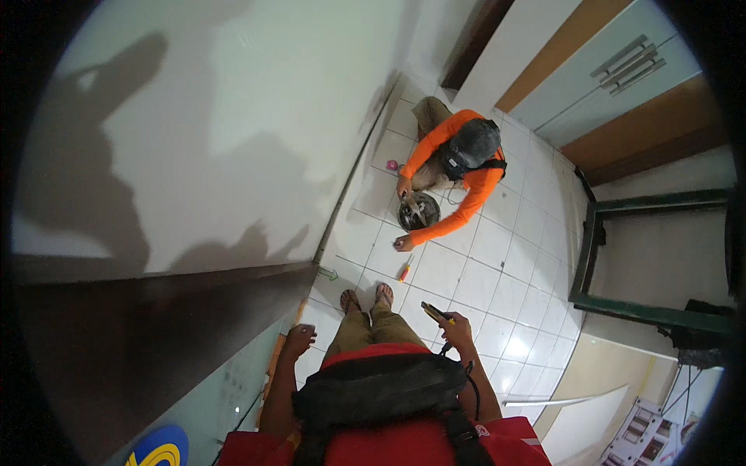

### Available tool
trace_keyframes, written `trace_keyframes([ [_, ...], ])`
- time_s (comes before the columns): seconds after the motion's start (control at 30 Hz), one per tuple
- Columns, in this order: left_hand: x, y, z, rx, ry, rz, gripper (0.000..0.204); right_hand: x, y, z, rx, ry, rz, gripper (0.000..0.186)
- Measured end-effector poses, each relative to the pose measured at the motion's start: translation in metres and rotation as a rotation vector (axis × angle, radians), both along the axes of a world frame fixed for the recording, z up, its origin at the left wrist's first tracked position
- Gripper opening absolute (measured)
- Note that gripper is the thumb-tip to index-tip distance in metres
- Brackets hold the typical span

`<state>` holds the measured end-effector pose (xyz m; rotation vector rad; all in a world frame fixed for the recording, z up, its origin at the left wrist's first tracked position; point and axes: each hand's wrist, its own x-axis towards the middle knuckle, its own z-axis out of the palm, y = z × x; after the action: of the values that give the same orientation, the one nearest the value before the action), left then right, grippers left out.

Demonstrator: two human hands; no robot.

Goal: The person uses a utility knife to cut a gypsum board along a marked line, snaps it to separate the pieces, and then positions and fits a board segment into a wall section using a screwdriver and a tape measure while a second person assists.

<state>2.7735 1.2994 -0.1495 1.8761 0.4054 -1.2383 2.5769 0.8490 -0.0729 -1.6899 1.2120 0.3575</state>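
A white-tiled floor [443, 268] stretches beneath the wearer. To the right of the red-and-yellow screwdriver [405, 272] and nearer the wearer, a black-and-yellow utility knife [434, 311] sits in the right hand [458, 330], its fingers closed around the handle. Left of the screwdriver and nearer still, the left hand [301, 339] has loosely bent, part-open fingers, gripping nothing visible. Beyond the screwdriver, an orange-sleeved co-worker [483, 180] crouches at a round dark container [402, 217].
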Motion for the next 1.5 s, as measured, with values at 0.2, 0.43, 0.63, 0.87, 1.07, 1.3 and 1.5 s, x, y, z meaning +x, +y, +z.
trace_keyframes([
  [0.2,0.016,-0.091,0.013,-0.211,-0.101,-0.229,0.04,-0.03,-0.008,0.016,-0.071,0.109,-0.073,0.037],
  [0.43,-0.024,-0.165,-0.006,-0.256,-0.047,-0.515,0.047,-0.098,-0.028,0.007,-0.038,0.129,-0.225,0.046],
  [0.63,-0.103,-0.252,0.006,-0.188,-0.008,-0.957,0.068,-0.12,-0.102,-0.026,-0.131,0.144,-0.054,0.036],
  [0.87,-0.138,-0.296,0.012,-0.234,0.11,-1.139,0.058,-0.039,-0.16,-0.039,-0.269,0.085,0.262,0.042],
  [1.07,-0.128,-0.244,-0.01,-0.526,0.374,-0.884,0.046,0.075,-0.152,-0.091,-0.166,-0.047,0.34,0.04],
  [1.3,-0.061,-0.237,-0.177,-0.427,0.326,-0.643,0.058,0.152,-0.129,-0.352,-0.178,-0.021,0.485,0.036],
  [1.5,0.058,-0.254,-0.281,-0.048,-0.377,-0.368,0.042,0.156,-0.157,-0.576,-0.267,0.253,0.615,0.044],
])
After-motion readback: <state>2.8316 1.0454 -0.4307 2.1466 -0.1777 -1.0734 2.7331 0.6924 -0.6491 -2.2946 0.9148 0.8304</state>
